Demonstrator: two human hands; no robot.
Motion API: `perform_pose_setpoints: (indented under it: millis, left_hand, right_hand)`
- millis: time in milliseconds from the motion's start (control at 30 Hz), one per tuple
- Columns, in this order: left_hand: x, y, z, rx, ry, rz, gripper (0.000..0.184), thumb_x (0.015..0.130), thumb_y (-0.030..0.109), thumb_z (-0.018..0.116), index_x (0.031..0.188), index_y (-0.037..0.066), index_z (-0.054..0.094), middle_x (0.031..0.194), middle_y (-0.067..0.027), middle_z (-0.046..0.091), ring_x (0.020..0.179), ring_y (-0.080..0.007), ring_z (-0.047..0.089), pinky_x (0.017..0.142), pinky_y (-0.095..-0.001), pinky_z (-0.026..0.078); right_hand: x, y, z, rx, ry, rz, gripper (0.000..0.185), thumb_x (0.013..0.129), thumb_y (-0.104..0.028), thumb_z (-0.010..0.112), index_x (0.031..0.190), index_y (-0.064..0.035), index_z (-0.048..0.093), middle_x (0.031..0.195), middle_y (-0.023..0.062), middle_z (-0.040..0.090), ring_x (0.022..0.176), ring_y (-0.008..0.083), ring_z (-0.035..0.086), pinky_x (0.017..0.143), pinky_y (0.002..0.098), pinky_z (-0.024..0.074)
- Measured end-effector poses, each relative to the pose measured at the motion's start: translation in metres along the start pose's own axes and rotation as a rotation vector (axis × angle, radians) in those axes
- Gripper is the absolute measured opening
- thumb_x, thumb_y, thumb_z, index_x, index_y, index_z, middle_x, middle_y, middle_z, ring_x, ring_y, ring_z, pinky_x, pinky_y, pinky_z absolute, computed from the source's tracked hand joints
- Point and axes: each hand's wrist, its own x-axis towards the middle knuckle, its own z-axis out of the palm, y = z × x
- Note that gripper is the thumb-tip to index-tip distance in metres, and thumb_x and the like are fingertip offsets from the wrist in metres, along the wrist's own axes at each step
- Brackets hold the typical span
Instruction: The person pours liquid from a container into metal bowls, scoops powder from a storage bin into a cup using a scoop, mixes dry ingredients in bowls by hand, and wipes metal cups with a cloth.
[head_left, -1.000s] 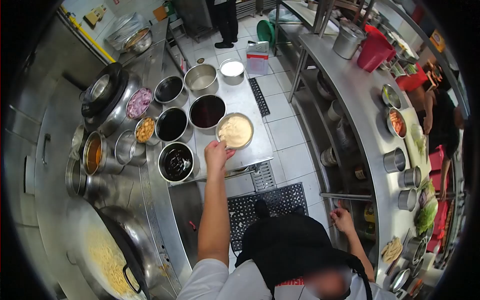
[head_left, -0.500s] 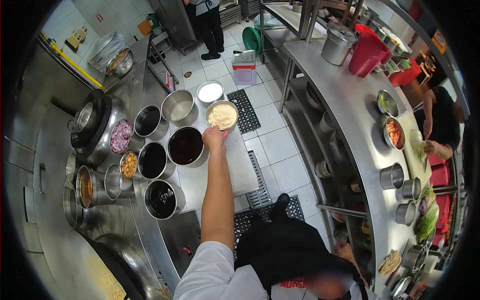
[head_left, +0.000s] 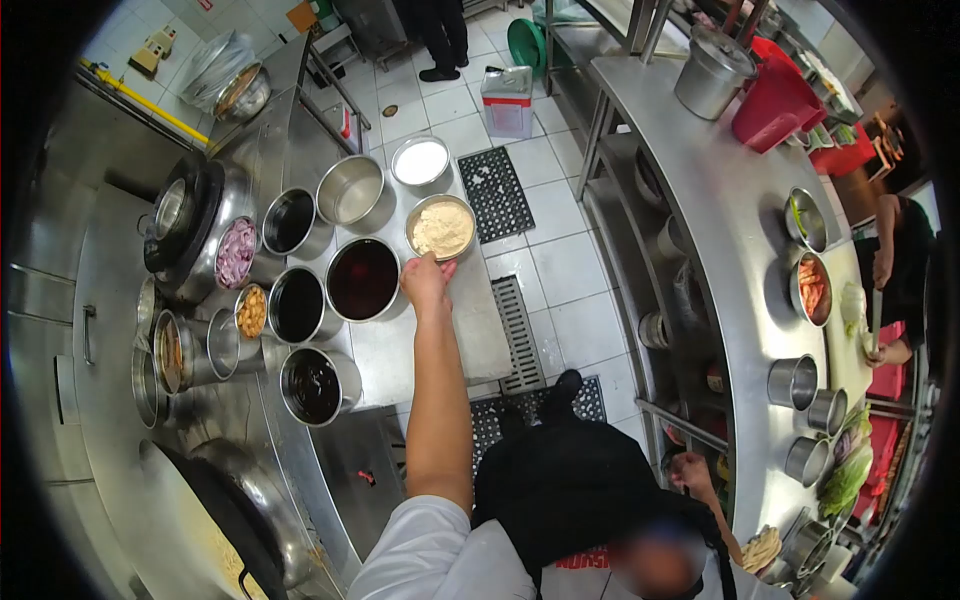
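Note:
My left hand reaches far forward, closed on the near rim of a metal bowl of pale beige powder. Just beyond that bowl stands a round container of white contents. Left of my hand is a large pot of dark red-brown liquid. An empty-looking metal pot stands behind it. Low at my right side, by the counter's edge, is my right hand. Its fingers look curled; whatever they hold, if anything, is hidden.
More pots of dark liquid and a bowl of sliced purple onion stand to the left. Along the right runs a steel counter with bowls and small pots. A co-worker's hand is at a cutting board there. Another person stands behind.
The view has shifted slightly. The powder bowl, with my left hand on its rim, has come a little nearer to me relative to the white container. My right hand remains low at my side.

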Motion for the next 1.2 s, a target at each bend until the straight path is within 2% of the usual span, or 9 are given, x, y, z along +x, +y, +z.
perform_pose_setpoints:
  millis: [600, 800, 833, 867, 900, 1000, 1067, 1100, 1200]
  left_hand:
    - [-0.029, -0.027, -0.045, -0.009, -0.058, -0.034, 0.011, 0.087, 0.005, 0.056, 0.081, -0.001, 0.049, 0.078, -0.0138, 0.059, 0.064, -0.0213, 0.063, 0.059, -0.0317, 0.059]
    - [0.002, -0.054, -0.081, 0.001, -0.370, 0.174, 0.026, 0.093, 0.021, 0.056, 0.107, 0.000, 0.061, 0.100, -0.0112, 0.066, 0.084, -0.0220, 0.065, 0.071, -0.0362, 0.056]
    - [0.023, -0.060, -0.089, 0.076, -0.365, 0.076, 0.031, 0.093, 0.022, 0.053, 0.112, -0.001, 0.062, 0.104, -0.0124, 0.066, 0.088, -0.0233, 0.065, 0.075, -0.0355, 0.055]
    - [0.001, -0.033, -0.069, 0.118, -0.321, -0.035, 0.029, 0.092, 0.017, 0.053, 0.112, -0.002, 0.062, 0.106, -0.0131, 0.066, 0.088, -0.0236, 0.066, 0.076, -0.0349, 0.055]
    - [0.050, -0.054, -0.086, 0.114, -0.365, -0.046, 0.028, 0.091, 0.015, 0.054, 0.112, -0.002, 0.062, 0.105, -0.0131, 0.066, 0.086, -0.0226, 0.065, 0.075, -0.0337, 0.056]
    - [0.045, -0.036, -0.077, 0.195, -0.216, -0.048, 0.034, 0.090, 0.020, 0.060, 0.109, -0.008, 0.059, 0.100, -0.0141, 0.064, 0.081, -0.0240, 0.065, 0.073, -0.0306, 0.057]
    - [-0.014, -0.014, -0.060, 0.147, -0.169, -0.061, 0.050, 0.092, 0.023, 0.058, 0.123, -0.014, 0.047, 0.113, -0.0190, 0.060, 0.088, -0.0266, 0.064, 0.086, -0.0347, 0.055]
    - [-0.001, -0.021, -0.071, 0.115, -0.208, -0.051, 0.069, 0.090, 0.036, 0.064, 0.137, -0.006, 0.037, 0.138, -0.0200, 0.038, 0.101, -0.0348, 0.060, 0.085, -0.0381, 0.056]
    - [-0.027, -0.034, -0.085, 0.254, -0.319, -0.023, 0.074, 0.091, 0.045, 0.062, 0.141, -0.003, 0.035, 0.140, -0.0193, 0.038, 0.109, -0.0336, 0.055, 0.086, -0.0403, 0.052]
  right_hand:
    - [0.016, -0.010, 0.019, 0.004, -0.052, 0.027, 0.017, 0.090, -0.020, 0.058, 0.086, -0.0040, 0.060, 0.070, 0.0060, 0.061, 0.053, 0.0153, 0.060, 0.045, 0.0304, 0.0505]
    - [0.059, 0.046, 0.027, -0.284, -0.100, -0.027, 0.020, 0.089, -0.022, 0.059, 0.082, -0.0031, 0.061, 0.067, 0.0073, 0.059, 0.053, 0.0182, 0.059, 0.048, 0.0324, 0.0490]
    - [0.068, 0.065, 0.031, -0.774, -0.176, -0.586, 0.020, 0.085, -0.023, 0.062, 0.085, -0.0037, 0.063, 0.069, 0.0087, 0.062, 0.057, 0.0204, 0.061, 0.053, 0.0351, 0.0507]
    - [0.078, 0.086, 0.033, -1.226, 0.094, -1.200, 0.022, 0.080, -0.025, 0.066, 0.087, -0.0042, 0.065, 0.072, 0.0101, 0.064, 0.061, 0.0225, 0.064, 0.058, 0.0378, 0.0525]
    - [0.093, 0.108, 0.050, -1.282, 0.008, -0.895, 0.031, 0.072, -0.030, 0.070, 0.091, -0.0068, 0.064, 0.081, 0.0092, 0.066, 0.078, 0.0252, 0.066, 0.071, 0.0419, 0.0532]
    - [-0.004, 0.032, 0.065, -0.326, -0.061, 0.099, 0.035, 0.086, -0.040, 0.058, 0.095, -0.0087, 0.070, 0.088, 0.0124, 0.071, 0.083, 0.0236, 0.068, 0.073, 0.0374, 0.0548]
    - [-0.018, 0.070, 0.078, -0.372, 0.048, 0.029, 0.034, 0.085, -0.039, 0.059, 0.096, -0.0084, 0.070, 0.085, 0.0123, 0.071, 0.078, 0.0232, 0.069, 0.072, 0.0368, 0.0549]
    - [-0.018, 0.090, 0.091, -0.403, 0.099, -0.008, 0.034, 0.085, -0.039, 0.060, 0.096, -0.0083, 0.070, 0.083, 0.0122, 0.071, 0.076, 0.0229, 0.069, 0.071, 0.0365, 0.0550]
    - [-0.068, 0.135, 0.106, -0.261, 0.166, 0.028, 0.035, 0.086, -0.039, 0.059, 0.093, -0.0060, 0.071, 0.078, 0.0115, 0.070, 0.073, 0.0245, 0.069, 0.071, 0.0382, 0.0540]
